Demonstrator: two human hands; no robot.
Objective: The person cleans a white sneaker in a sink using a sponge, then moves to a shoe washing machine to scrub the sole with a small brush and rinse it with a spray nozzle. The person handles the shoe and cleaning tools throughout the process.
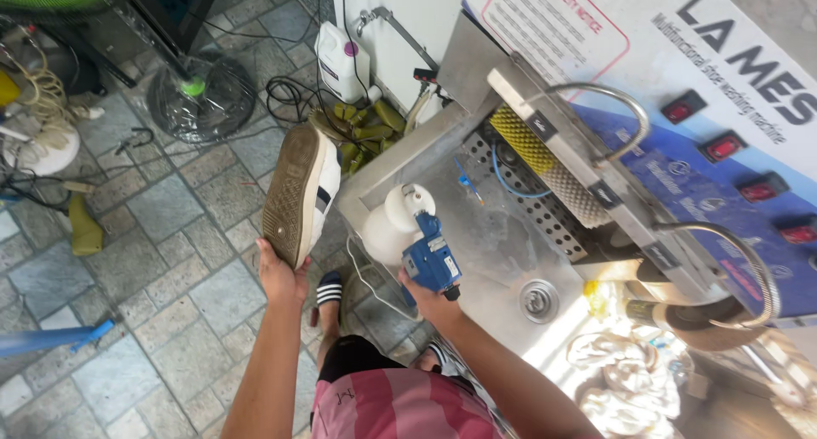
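So I'm standing on a grey paved tile floor [162, 260] next to a steel shoe-washing machine [477, 235] with a perforated metal basin and a round drain [539, 299] at the bottom.

My left hand [281, 276] is wrapped around the heel end of a white sneaker [299, 192], holding it up over the floor just off the machine's left edge, brown rubber sole facing me, dark stripe showing on the side. My right hand [430, 296] is clenched on the grip of a blue sprayer [432, 256] with a white round tank [387, 226], sitting right over the corner of the basin, close beside the shoe but not touching it.

Inside the machine there's a yellow brush roller [521, 139] and a white one next to it, under a slanted steel bar with two curved metal pipes. Behind that is a blue panel with a row of red rocker switches [723, 146]. Above, on the white casing, there's a rectangular white notice with a red border [553, 22] and big dark lettering off to the right.

Further out on the floor: a white jug with a purple round label [340, 62] by the wall, a pile of olive-green shoe inserts [362, 128] beside it, black cables, a fan base wrapped in clear plastic [200, 94], and my black and white striped slide [328, 293] down near my foot. A heap of white laces [621, 371] lies at bottom right.
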